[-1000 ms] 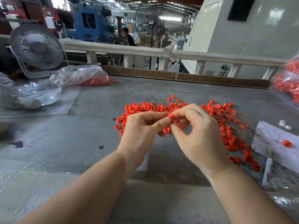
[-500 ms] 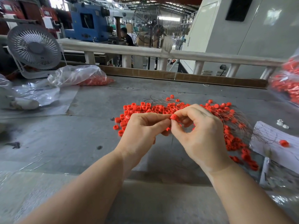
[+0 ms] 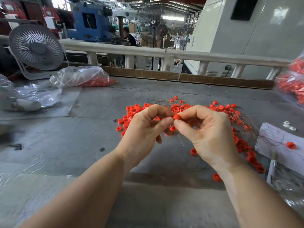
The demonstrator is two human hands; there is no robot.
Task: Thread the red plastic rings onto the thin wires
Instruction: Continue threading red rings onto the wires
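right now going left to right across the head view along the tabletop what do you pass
white desk fan → clear plastic bag with red rings inside → left hand → red ring pinched between both hands → right hand → white block with a lone red ring on it

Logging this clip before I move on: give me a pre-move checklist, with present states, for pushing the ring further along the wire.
1. Small red plastic ring pinched between thumb and forefinger of the right hand: ok.
2. Left hand meets the ring with its fingertips: ok.
3. Thin metal wire shows below the ring: ok.
4. Wire tip actually through the ring's hole: cannot tell, fingers hide it.
5. Heap of loose red plastic rings lies just beyond the hands on the grey worktable: ok.
6. Bundle of spare thin wires at the right: ok.
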